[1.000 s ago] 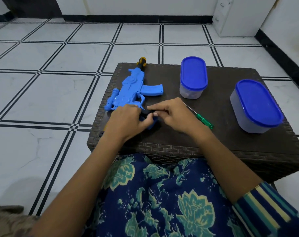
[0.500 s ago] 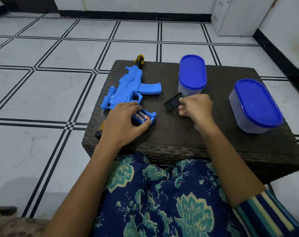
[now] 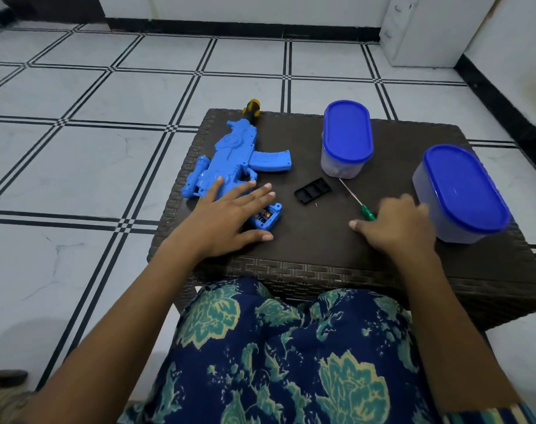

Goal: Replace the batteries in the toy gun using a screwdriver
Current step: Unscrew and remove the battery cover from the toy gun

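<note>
A blue toy gun (image 3: 230, 163) lies on the left part of a dark woven table (image 3: 315, 240). Its battery compartment (image 3: 266, 218) is open and batteries show inside. My left hand (image 3: 230, 215) rests flat on the gun's grip end, fingers spread. The black battery cover (image 3: 312, 190) lies loose in the middle of the table, with a tiny screw (image 3: 316, 205) beside it. A green-handled screwdriver (image 3: 357, 201) lies to the right of the cover. My right hand (image 3: 395, 224) hovers over the screwdriver's handle end, fingers curled down; it holds nothing that I can see.
Two clear tubs with blue lids stand on the table: a smaller tub (image 3: 346, 139) at the back and a larger tub (image 3: 462, 194) at the right edge, close to my right hand. White tiled floor surrounds the table. My lap is at the near edge.
My right hand put the black battery cover down on the table and moved right toward the screwdriver handle. My left hand flattened and spread on the gun.
</note>
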The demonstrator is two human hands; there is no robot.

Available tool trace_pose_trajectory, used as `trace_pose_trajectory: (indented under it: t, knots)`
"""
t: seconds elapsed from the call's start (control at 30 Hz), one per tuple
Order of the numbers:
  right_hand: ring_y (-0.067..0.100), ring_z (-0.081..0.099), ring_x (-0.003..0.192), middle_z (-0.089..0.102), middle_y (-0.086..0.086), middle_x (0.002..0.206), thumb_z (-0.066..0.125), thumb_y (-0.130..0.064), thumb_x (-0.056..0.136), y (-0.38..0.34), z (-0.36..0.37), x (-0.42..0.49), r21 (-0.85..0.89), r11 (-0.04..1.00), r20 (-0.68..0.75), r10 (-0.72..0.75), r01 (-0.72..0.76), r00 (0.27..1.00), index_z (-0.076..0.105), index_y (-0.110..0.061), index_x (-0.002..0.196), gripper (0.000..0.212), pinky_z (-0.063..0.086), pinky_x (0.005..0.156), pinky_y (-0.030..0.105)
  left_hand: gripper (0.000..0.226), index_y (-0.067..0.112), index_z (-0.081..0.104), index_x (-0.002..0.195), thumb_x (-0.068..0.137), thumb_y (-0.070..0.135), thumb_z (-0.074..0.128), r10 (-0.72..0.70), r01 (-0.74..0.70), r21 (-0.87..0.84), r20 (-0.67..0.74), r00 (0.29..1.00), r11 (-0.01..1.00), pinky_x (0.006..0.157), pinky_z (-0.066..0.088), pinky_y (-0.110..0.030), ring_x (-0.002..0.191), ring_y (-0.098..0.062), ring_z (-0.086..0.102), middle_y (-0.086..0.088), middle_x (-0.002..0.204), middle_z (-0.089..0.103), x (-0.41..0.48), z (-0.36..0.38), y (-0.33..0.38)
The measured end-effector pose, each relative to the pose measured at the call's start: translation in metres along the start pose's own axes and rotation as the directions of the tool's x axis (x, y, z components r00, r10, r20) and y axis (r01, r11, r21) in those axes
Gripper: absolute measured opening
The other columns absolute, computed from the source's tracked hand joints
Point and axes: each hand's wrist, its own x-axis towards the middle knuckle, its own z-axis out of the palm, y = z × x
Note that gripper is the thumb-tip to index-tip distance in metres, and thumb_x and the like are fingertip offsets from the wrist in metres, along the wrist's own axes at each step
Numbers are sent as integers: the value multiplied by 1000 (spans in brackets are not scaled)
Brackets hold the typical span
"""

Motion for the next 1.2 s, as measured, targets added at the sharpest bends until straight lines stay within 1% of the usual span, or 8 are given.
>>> trace_pose_trajectory:
  t: [0.17, 0.3, 0.37, 0.5, 0.7, 0.93, 1.07, 1.2]
  knots:
    - [34, 53, 97, 57, 18, 107, 71, -26, 87, 18, 11, 1, 243, 968, -71, -44, 60, 997, 56, -7, 98, 26, 37, 75, 34, 86, 37, 8, 152, 77, 80, 7, 8, -9, -30, -49, 999, 1000, 117, -8, -47, 146, -1, -1, 22, 158, 6, 0, 6, -1]
    - [17, 52, 72, 60, 4, 84, 72, -22, 87, 14, 1, 1, 396, 908, -149, -85, 139, 985, 57, -10, 95, 21, 38, 62, 27, 80, 37, 20, 150, 80, 76, 21, -22, 15, -86, -80, 997, 996, 118, -5, -48, 146, -1, 5, 22, 156, 21, 1, 4, 3]
    - [6, 48, 60, 56, -3, 73, 75, -19, 84, 7, -5, -2, 501, 823, -274, -142, 267, 951, 60, -8, 92, 20, 36, 52, 11, 78, 37, 24, 148, 80, 74, 26, -36, 26, -107, -85, 996, 994, 118, -4, -49, 145, 0, 7, 22, 154, 25, 1, 3, 5]
    - [5, 43, 54, 57, 4, 68, 75, -15, 84, -11, -15, -4, 657, 615, -442, -153, 436, 884, 61, -1, 87, 20, 34, 49, 13, 80, 38, 27, 147, 78, 77, 27, -43, 32, -115, -96, 994, 993, 118, -2, -49, 145, -1, 10, 21, 152, 29, 2, 3, 5]
    - [-3, 50, 61, 58, -6, 71, 66, -8, 89, -44, -33, -3, 846, 301, -418, -138, 440, 898, 63, -19, 81, 14, 42, 59, 13, 78, 35, 34, 144, 78, 76, 31, -31, 12, -137, -131, 991, 990, 119, 1, -45, 144, -3, 15, 19, 149, 35, 8, 3, 8]
    - [2, 42, 58, 51, -6, 62, 61, -16, 94, -76, -25, -2, 741, 384, -447, -331, 551, 831, 65, -7, 85, 13, 37, 55, 19, 84, 34, 34, 145, 75, 79, 21, -28, 7, -131, -161, 987, 991, 119, -1, -44, 145, -3, 14, 18, 150, 36, 10, 8, 8]
    - [9, 46, 62, 59, 11, 71, 60, -17, 95, -84, -11, -6, 617, 451, -474, -441, 645, 762, 64, -5, 88, 15, 41, 57, 29, 86, 29, 27, 150, 78, 77, 18, -1, -20, -128, -159, 987, 992, 120, -3, -37, 147, -4, 6, 14, 156, 25, 11, 13, 7]
    - [7, 42, 64, 52, 0, 73, 59, -16, 95, -91, -9, -10, 516, 480, -498, -507, 710, 704, 62, -3, 89, 14, 36, 59, 22, 86, 27, 23, 151, 81, 76, 18, 13, -31, -108, -170, 985, 994, 120, -3, -35, 147, -5, 3, 12, 159, 18, 14, 15, 6]
